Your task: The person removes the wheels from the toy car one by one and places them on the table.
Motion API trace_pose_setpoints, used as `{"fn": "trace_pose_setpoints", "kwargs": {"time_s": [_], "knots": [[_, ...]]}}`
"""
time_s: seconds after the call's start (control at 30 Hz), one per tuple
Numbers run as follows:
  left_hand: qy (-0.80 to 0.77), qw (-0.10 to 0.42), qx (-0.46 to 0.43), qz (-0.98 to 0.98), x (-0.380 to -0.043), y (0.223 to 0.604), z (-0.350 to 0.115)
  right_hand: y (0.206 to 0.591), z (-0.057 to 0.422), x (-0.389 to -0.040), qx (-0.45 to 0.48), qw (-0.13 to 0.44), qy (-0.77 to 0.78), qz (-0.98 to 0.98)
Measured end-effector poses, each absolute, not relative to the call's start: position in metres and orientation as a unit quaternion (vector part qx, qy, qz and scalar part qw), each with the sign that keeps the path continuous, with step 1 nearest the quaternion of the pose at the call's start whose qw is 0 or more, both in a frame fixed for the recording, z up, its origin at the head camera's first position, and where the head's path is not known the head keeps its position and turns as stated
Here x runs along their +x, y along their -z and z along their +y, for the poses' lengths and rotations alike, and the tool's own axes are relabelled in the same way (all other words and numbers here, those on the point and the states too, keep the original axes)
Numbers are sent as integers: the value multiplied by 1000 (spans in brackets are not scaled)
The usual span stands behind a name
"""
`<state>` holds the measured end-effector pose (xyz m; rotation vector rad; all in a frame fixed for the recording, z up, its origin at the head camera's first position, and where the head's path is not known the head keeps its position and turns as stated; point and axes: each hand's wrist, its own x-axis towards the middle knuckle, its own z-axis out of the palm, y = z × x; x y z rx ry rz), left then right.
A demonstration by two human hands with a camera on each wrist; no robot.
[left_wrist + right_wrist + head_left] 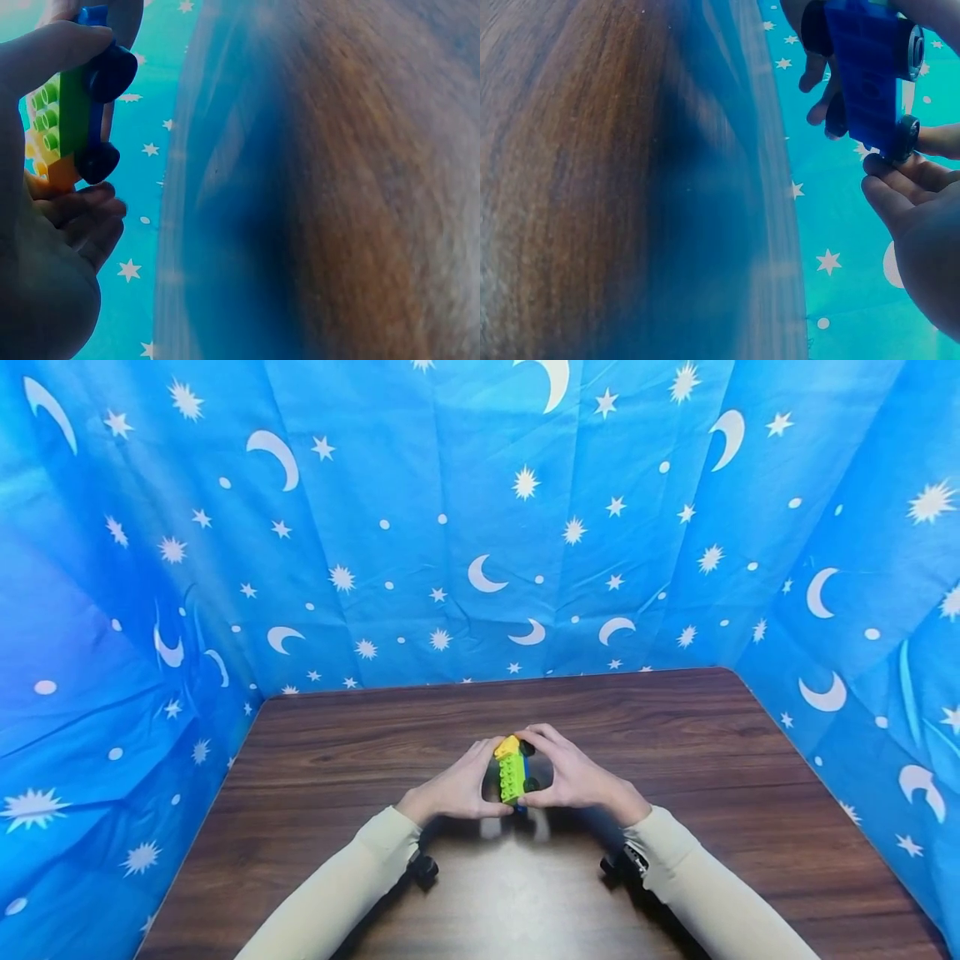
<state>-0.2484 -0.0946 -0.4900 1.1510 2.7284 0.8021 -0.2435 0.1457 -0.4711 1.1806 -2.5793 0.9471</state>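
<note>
A toy car (513,777) built of bricks is held up between both hands over the table. Its body is a lime-green brick (73,112) with studs, with a yellow-orange brick (63,172) at the far end. The blue base (866,82) carries black wheels (910,49) and faces the right hand. My left hand (457,783) grips the car from the left, thumb at the near end and fingers around the far end. From the right, my right hand (581,777) holds it likewise between thumb and fingertips.
The dark wood-grain table (315,760) lies beneath the hands. Blue cloth (420,560) with white moons and stars hangs behind it and at both sides. Small black devices (424,870) sit at the wrists below the pale sleeves (337,885).
</note>
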Motion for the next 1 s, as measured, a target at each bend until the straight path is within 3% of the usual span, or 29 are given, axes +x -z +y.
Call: {"fn": "trace_pose_setpoints", "kwargs": {"time_s": [1.0], "knots": [[-330,35,332,883,-245,492,-93,465,143,-243,416,81,-342,-839]]}}
